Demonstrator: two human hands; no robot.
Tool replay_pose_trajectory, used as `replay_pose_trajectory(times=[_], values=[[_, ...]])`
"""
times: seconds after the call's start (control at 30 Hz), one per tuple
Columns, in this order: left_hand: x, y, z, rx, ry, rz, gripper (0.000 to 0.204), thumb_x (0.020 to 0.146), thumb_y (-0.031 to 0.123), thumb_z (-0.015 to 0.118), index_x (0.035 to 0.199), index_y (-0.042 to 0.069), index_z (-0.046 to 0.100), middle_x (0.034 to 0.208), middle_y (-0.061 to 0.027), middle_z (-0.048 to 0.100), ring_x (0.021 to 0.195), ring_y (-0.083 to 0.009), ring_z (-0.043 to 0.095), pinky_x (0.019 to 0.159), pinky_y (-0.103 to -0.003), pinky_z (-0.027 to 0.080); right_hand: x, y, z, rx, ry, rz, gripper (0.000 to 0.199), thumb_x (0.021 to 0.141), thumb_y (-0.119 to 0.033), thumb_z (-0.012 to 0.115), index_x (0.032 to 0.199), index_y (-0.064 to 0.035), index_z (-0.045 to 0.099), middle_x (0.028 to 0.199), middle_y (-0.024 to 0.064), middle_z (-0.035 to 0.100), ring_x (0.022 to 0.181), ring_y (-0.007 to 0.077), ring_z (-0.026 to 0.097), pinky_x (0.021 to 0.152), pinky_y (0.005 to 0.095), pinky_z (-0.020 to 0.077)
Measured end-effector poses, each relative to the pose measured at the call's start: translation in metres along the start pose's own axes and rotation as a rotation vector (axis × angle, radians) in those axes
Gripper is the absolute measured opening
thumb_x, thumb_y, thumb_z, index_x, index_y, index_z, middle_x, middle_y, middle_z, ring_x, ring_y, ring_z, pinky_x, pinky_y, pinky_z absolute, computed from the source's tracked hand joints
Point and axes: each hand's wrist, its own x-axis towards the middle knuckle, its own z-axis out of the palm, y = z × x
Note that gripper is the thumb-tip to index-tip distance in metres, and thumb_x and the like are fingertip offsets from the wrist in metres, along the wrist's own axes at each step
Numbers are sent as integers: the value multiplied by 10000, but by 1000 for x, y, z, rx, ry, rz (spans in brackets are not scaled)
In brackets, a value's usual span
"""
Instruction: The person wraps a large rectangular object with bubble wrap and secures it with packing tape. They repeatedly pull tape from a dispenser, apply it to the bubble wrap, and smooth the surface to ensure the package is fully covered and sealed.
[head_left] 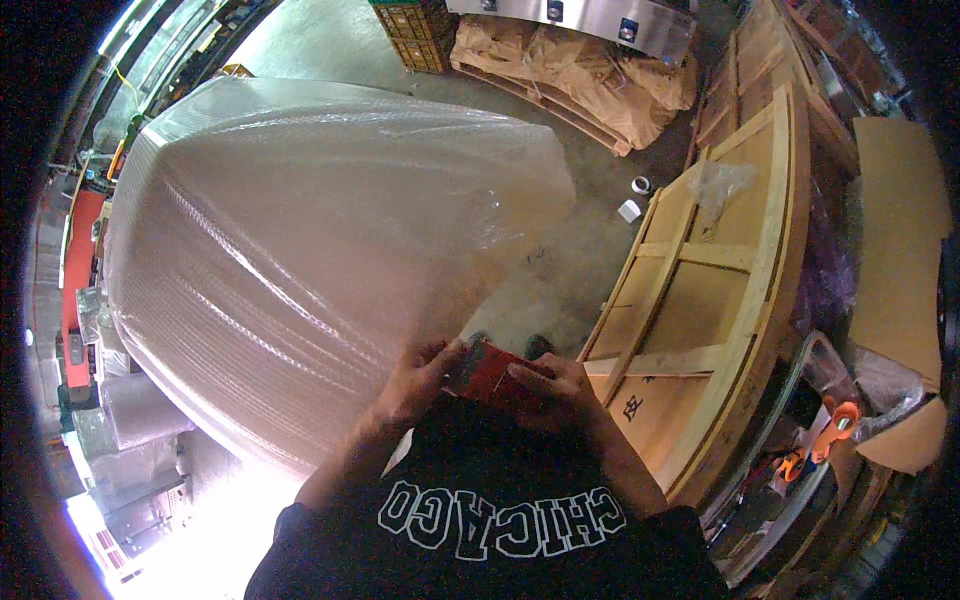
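So we had a flat red piece (492, 374) up in front of the black shirt (480, 455), near the edge of the big bubble-wrapped bundle (290, 220). Both hands were on it: the left hand (422, 374) pinched the left end, the right hand (562, 388) gripped the right with its thumb across the face. Pretty narrow grip both sides, though the left fingertips were too blurry to read properly. Couldn't tell exactly what the piece was either.

For handling it well, we'd say the two-ended hold was the right call: even pressure, thumb flat, wrists level so it didn't twist. Elbows needed watching too, with the wooden crate frame (752, 258) just off to the right.
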Motion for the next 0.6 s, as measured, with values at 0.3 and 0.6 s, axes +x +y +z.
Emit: replay_pose_trajectory(times=[0.3, 0.6], values=[[-6, 18, -4, 84, 94, 25, 311, 1020, 327, 642, 1041, 22, 697, 853, -21, 676, 748, -92, 597, 664, -265, 484, 13, -6, 4, 12, 14, -16, 796, 620, -181, 911, 1359, -198, 617, 948, 148, 717, 743, 316, 704, 625, 400, 578], [-50, 80, 23, -13, 107, 133, 369, 1034, 341, 610, 1135, -11, 656, 868, -43, 669, 792, -116, 599, 713, -290, 487, -89, 4, -4, 725, 311, 695, 217, 912, -222, 736, 1058, -64, 710, 936, 118, 723, 842, 263, 701, 738, 376, 580]])
